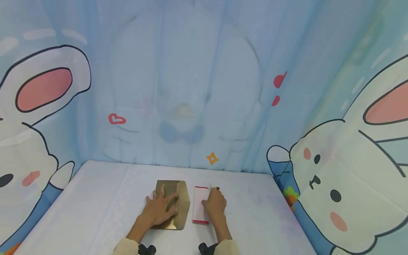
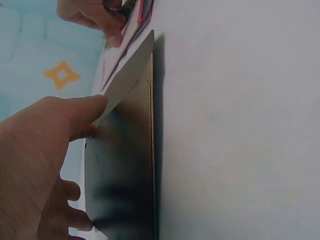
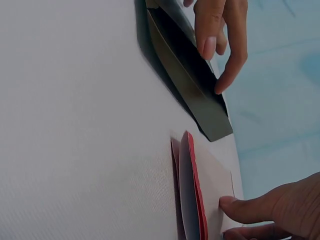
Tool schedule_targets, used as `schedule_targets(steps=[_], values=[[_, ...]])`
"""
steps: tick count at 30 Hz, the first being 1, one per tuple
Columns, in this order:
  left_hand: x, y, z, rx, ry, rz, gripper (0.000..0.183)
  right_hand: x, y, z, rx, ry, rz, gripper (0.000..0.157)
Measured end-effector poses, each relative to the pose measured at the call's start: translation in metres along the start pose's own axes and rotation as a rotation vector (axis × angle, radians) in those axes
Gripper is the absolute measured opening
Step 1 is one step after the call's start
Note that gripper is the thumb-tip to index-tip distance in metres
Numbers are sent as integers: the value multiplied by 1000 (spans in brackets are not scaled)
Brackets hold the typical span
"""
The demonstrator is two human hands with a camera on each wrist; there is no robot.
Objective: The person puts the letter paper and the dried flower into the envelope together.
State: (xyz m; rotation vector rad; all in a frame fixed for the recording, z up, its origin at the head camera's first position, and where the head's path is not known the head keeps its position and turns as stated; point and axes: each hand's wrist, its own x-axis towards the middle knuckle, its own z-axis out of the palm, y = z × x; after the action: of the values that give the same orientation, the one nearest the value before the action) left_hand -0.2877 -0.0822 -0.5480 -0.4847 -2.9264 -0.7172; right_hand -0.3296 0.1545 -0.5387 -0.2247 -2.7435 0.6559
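Observation:
A gold envelope (image 1: pixel 182 212) lies on the table with its flap (image 2: pixel 131 71) lifted along the right side. Spread over the envelope, my left hand (image 1: pixel 158 208) rests with fingers extended, the thumb and a fingertip at the mouth beside the flap. To the right is a folded pale pink card (image 1: pixel 200 205) with red edges, its layers standing slightly apart in the right wrist view. My right hand (image 1: pixel 215 203) pinches the card at its right side, the thumb (image 3: pixel 240 207) on its upper face and the other fingers curled, partly hidden. A small dark red detail (image 1: pixel 218 188) shows by those fingertips.
A white cloth covers the table (image 1: pixel 105 198). Behind it and at both sides hang light blue curtains (image 1: pixel 191 71) printed with large white rabbits. A narrow strip of tabletop separates the envelope from the card.

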Motion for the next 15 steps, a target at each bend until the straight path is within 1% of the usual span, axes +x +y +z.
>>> schedule_targets(steps=[4, 9, 13, 15], values=[[-1, 1, 0, 5, -5, -7, 62, -1, -3, 4, 25, 27, 23, 34], [-1, 1, 2, 13, -11, -12, 63, 0, -8, 5, 83, 62, 55, 29], [-2, 0, 3, -6, -23, -20, 65, -1, -9, 6, 109, 97, 48, 18], [-2, -2, 3, -17, -25, -22, 65, -1, -8, 7, 135, 115, 43, 14]])
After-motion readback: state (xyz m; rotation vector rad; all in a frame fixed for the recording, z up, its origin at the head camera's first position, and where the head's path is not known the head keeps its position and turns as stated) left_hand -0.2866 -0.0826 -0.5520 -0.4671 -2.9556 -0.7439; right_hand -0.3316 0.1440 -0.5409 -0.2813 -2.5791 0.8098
